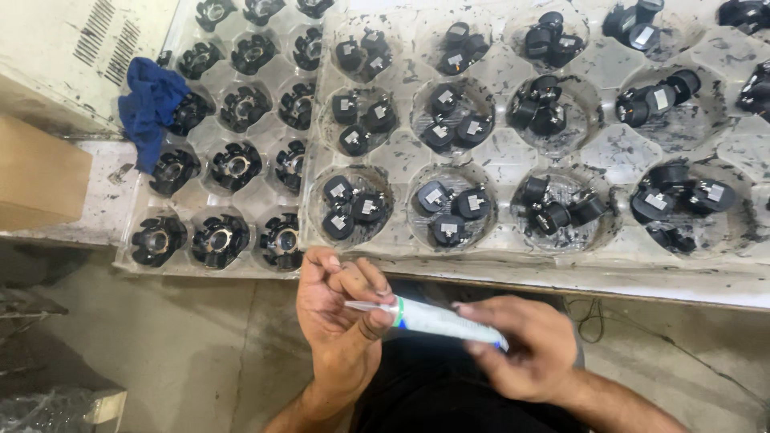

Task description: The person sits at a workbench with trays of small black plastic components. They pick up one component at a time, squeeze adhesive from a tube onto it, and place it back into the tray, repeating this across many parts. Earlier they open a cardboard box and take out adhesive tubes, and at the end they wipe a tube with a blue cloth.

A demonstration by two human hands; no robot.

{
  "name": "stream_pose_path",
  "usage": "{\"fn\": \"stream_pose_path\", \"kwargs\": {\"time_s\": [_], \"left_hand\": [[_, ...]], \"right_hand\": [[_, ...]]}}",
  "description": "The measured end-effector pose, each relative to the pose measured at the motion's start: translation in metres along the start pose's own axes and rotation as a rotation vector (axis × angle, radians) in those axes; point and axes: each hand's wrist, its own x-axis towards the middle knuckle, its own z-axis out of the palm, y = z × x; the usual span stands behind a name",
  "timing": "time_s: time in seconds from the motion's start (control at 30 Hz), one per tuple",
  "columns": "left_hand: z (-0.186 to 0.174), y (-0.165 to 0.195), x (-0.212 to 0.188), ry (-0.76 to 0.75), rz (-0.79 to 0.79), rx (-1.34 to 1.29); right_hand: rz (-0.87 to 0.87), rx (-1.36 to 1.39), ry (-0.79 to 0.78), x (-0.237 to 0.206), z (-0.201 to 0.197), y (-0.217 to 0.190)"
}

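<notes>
Tube: small white tube [437, 319] w/ green band near the nozzle end, held in front of you, below the bench edge [561, 282], over your dark lap.
L hand: your left hand [341, 309] is pinched on the nozzle end, thumb + fingers closed round the tip; can't tell if a cap is on.
R hand: your right hand [521, 346] grips the tube's tail end, fingers curled over it.
Hands: close together, joined only by the tube, both clamped on it.
Axis: long axis runs near-level across the view, L to R, tail dipping a bit lower; nozzle points to your left.
Big tray: clear plastic tray [497, 172] just beyond your hands, smeared w/ black grime. Round wells hold small black parts [449, 210] w/ pale labels, mostly 3 per well; far-right wells cut off, count unclear.
Small tray: 2nd clear tray [186, 192] on the left, its right edge tucked under the big 1. 1 black ring part [234, 164] per well, 3 columns, 5 rows in view, top row cut off.
Rag: 1 blue rag [148, 108] lies on the small tray's left edge, covering part of a well.
Box: 1 brown box [36, 172] at far left on the bench.
In the way: nothing between your hands and the trays.
Floor: grey floor [160, 345] below left, cable [593, 317] under the bench at right.
</notes>
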Motion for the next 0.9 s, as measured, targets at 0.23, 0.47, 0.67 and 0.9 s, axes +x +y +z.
{"fn": "stream_pose_path", "kwargs": {"time_s": [0.23, 0.47, 0.67, 0.9], "left_hand": [[0.046, 0.013, 0.060, -0.573, -0.076, 0.207], [0.071, -0.025, 0.198, -0.775, 0.020, 0.774], [0.062, -0.101, 0.332, -0.265, 0.120, 1.759], [0.057, -0.136, 0.373, -0.300, -0.158, 1.753]], "right_hand": [[0.862, 1.650, -0.012, -0.038, -0.015, 0.013], [0.770, 1.403, 0.434, -0.058, -0.048, 0.024], [0.648, 1.210, 0.620, -0.093, -0.069, 0.036], [0.444, 1.114, 0.725, -0.109, -0.072, 0.035]]}}
